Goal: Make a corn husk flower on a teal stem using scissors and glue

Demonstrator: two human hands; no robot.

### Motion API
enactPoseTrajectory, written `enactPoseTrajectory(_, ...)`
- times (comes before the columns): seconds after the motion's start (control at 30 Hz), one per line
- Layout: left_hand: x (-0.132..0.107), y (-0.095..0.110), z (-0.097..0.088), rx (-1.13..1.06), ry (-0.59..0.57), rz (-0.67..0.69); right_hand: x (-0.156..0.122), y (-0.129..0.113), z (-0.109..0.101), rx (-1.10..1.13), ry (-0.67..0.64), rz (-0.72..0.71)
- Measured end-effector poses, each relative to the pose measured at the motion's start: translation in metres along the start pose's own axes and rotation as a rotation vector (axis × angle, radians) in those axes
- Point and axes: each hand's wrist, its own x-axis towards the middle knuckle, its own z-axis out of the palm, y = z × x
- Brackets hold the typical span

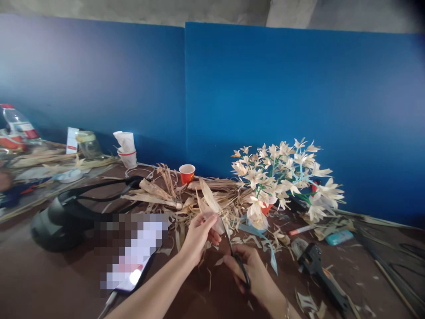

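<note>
Pinched in my left hand (199, 237) is a pale dried corn husk piece (210, 197), its pointed tips sticking up past my fingers. My right hand (249, 268) grips black-handled scissors (241, 266), whose blades point up and left and lie against the husk's right side. Whether the blades are apart or together is hard to make out. Behind my hands spreads a heap of dried husks (159, 195). To the right stands a bunch of cream husk flowers (275, 173) on green stems, with small husk scraps (249, 240) scattered below it.
A black hot glue gun (320, 272), a turquoise case (339, 238) and an orange-white marker (301, 230) lie at right. On the left are a lit phone (136, 252) on a cable and a dark headset (63, 217). A red paper cup (187, 174) stands near the blue partition (282, 88).
</note>
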Motion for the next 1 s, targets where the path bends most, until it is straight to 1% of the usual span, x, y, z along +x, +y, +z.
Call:
enactPoseTrajectory(0.17, 0.002, -0.001, -0.002, 0.005, -0.022, 0.01, 0.001, 0.002, -0.006, 0.007, -0.048, 0.0)
enactPoseTrajectory(0.3, 0.004, -0.002, -0.003, 0.028, -0.032, 0.015, 0.001, 0.001, -0.01, 0.012, -0.058, -0.009)
enactPoseTrajectory(0.67, 0.006, -0.001, -0.008, 0.07, -0.077, 0.011, 0.001, 0.002, -0.013, 0.015, -0.11, 0.009)
enactPoseTrajectory(0.9, 0.009, 0.002, -0.014, 0.124, -0.163, -0.009, -0.001, 0.001, -0.018, -0.013, -0.15, 0.027)
enactPoseTrajectory(1.0, 0.011, 0.004, -0.017, 0.16, -0.223, -0.002, -0.001, 0.002, -0.021, -0.021, -0.175, 0.048)
